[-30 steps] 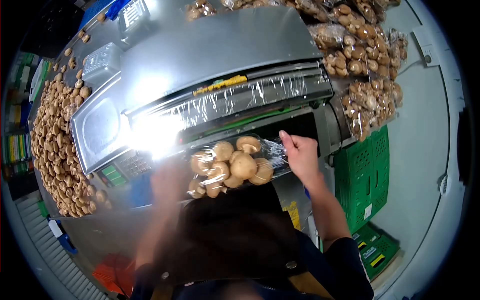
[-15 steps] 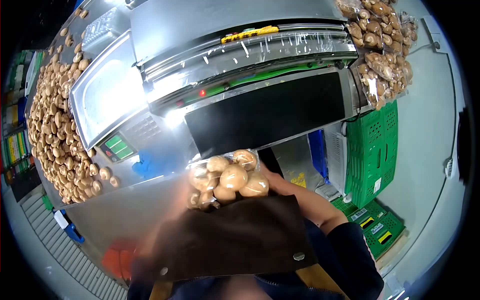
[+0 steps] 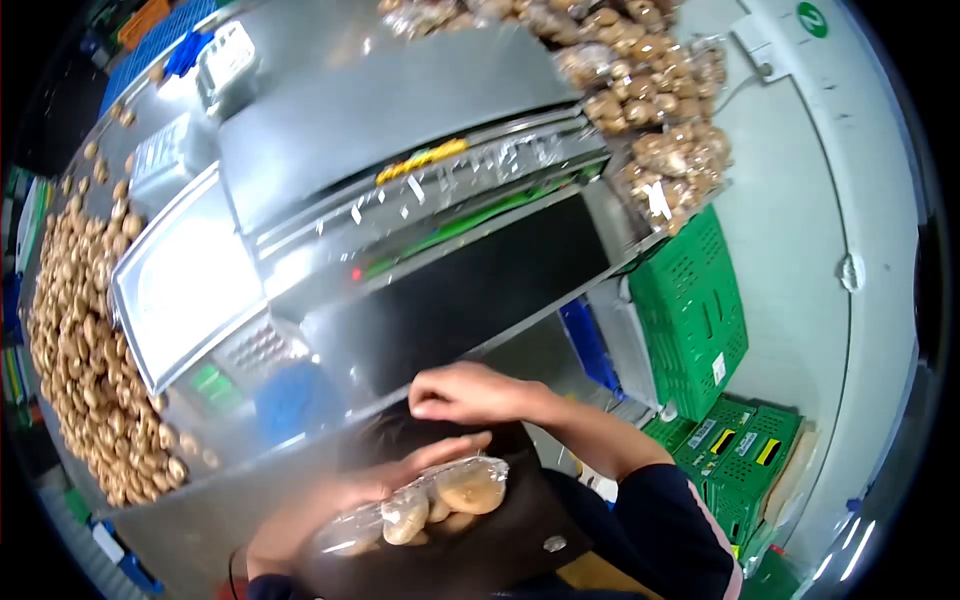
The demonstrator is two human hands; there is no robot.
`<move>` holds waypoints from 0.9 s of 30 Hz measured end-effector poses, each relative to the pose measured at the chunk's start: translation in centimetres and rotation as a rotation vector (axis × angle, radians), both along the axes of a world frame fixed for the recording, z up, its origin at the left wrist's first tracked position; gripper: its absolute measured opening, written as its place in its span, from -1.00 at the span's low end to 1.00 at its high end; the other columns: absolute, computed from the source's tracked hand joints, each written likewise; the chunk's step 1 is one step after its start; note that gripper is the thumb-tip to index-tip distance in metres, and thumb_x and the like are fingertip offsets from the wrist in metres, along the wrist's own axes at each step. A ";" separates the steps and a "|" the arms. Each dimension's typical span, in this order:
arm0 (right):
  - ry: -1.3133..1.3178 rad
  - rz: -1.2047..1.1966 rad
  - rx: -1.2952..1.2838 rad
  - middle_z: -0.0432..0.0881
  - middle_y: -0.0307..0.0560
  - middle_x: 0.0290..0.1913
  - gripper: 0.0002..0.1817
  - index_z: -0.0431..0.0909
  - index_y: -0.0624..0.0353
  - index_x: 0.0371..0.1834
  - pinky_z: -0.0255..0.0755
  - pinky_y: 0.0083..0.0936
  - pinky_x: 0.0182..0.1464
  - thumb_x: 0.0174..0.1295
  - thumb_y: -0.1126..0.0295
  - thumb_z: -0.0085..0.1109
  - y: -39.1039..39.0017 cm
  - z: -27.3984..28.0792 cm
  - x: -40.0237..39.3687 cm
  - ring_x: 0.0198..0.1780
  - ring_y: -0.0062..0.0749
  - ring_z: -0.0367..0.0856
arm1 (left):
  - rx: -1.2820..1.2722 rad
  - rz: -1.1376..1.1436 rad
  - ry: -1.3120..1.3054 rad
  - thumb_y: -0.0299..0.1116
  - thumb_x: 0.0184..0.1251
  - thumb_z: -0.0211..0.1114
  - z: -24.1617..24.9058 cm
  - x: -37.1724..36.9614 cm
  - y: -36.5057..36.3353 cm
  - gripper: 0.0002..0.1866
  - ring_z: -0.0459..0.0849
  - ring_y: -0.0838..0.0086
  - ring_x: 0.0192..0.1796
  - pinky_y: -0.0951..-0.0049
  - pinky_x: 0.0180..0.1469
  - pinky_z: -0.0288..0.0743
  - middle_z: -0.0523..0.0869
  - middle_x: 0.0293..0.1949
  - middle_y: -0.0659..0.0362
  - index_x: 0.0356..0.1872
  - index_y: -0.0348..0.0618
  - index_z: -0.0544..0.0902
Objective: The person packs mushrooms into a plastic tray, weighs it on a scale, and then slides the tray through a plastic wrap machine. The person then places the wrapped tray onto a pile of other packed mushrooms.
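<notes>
Wrapped mushrooms [image 3: 450, 500] were against the left hand [image 3: 375, 483], fingers stretched straight, clamped or not impossible to tell, right hand [image 3: 462, 393] just beyond, fingers curled inward, hold unclear, black plate [image 3: 480, 285] farther out.

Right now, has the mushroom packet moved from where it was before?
Yes, the mushroom packet moved away from the black plate, toward the person's body. It overlapped the plate before; now it's down by the dark apron.
</notes>
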State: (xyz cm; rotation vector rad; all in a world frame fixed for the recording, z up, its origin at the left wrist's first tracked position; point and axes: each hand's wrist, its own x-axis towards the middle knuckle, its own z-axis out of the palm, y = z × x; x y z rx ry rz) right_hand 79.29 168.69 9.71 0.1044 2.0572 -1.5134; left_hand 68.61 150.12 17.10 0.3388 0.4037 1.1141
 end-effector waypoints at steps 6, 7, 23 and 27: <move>0.145 0.006 -0.204 0.66 0.05 -0.25 -0.33 0.35 0.24 0.30 0.45 -0.45 -0.27 0.21 0.09 0.26 4.1 8.2 2.0 -0.42 -0.37 0.54 | -0.100 -0.024 0.032 0.23 0.26 0.12 -1.7 1.3 2.6 -0.06 0.34 0.10 0.36 0.17 0.38 0.17 0.32 0.34 -0.18 0.44 -0.33 0.11; 0.165 -0.066 -0.237 0.65 0.13 -0.26 -0.38 0.40 0.29 0.24 0.45 -0.43 -0.22 0.21 0.12 0.26 3.4 6.4 1.8 -0.36 -0.26 0.58 | -0.135 0.003 0.071 0.21 0.27 0.12 -2.6 1.3 3.0 -0.08 0.36 0.09 0.34 0.17 0.36 0.20 0.35 0.32 -0.18 0.43 -0.34 0.13; 0.650 -1.233 -0.523 0.55 0.21 0.14 -0.44 0.35 0.30 0.23 0.57 -0.36 -0.19 0.50 0.00 -0.26 33.1 6.5 -0.9 -0.17 -0.29 0.64 | -0.486 0.815 0.383 -0.30 0.40 0.12 -6.2 -0.2 6.0 -0.72 0.72 0.22 -0.22 0.31 -0.10 0.58 0.71 -0.26 -0.07 -0.08 -0.33 0.57; 0.388 -0.976 -0.247 0.67 -0.01 -0.34 -0.74 0.55 0.36 -0.02 0.40 -0.63 -0.57 0.42 0.36 0.04 20.9 4.7 -6.9 -0.57 -0.56 0.53 | -0.546 0.893 0.304 -0.36 0.45 0.08 -5.4 0.1 3.8 -0.77 0.71 0.25 -0.20 0.33 -0.09 0.57 0.70 -0.22 -0.06 -0.07 -0.32 0.57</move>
